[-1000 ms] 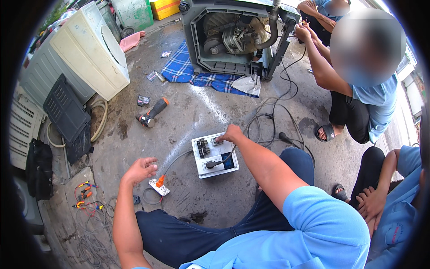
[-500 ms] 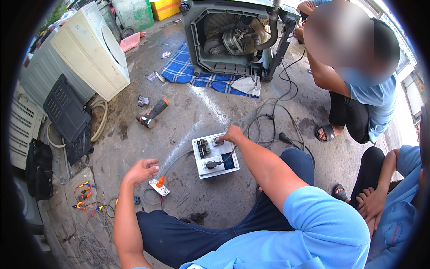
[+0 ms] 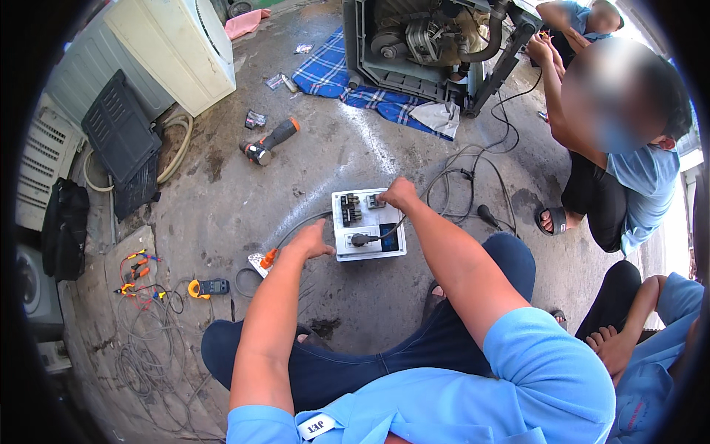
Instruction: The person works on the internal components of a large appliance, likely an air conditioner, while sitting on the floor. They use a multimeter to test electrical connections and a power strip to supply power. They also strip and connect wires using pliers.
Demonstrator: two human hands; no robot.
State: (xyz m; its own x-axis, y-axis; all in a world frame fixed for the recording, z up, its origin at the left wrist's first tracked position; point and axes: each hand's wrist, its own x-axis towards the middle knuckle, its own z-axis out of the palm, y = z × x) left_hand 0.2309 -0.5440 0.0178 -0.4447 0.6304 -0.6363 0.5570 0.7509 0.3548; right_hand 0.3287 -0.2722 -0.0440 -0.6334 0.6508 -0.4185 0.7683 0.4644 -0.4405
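Note:
A white electrical panel box (image 3: 355,253) sits on the concrete before me, bearing black switches (image 3: 350,211), a black plug (image 3: 362,239) and a small display (image 3: 390,238). My right hand (image 3: 396,192) has its fingertips closed on a switch (image 3: 376,200) at the top-right corner. My left hand (image 3: 310,238), fingers apart, is at the box's left side; whether it touches is unclear. An orange plug (image 3: 268,259) in a power strip (image 3: 256,263) lies behind my left forearm. A clamp meter (image 3: 210,288) rests farther left.
A tipped appliance (image 3: 433,92) stands on blue checked cloth (image 3: 318,66). A power tool (image 3: 266,146), coiled cables (image 3: 473,192), test leads (image 3: 138,274), dark panels (image 3: 118,133) and white appliance casings (image 3: 174,52) surround me. Co-workers (image 3: 621,185) squat at the right.
My left hand has moved forward and right to the box's left side. My view has shifted, so the scene sits higher. My right hand stays on the switch.

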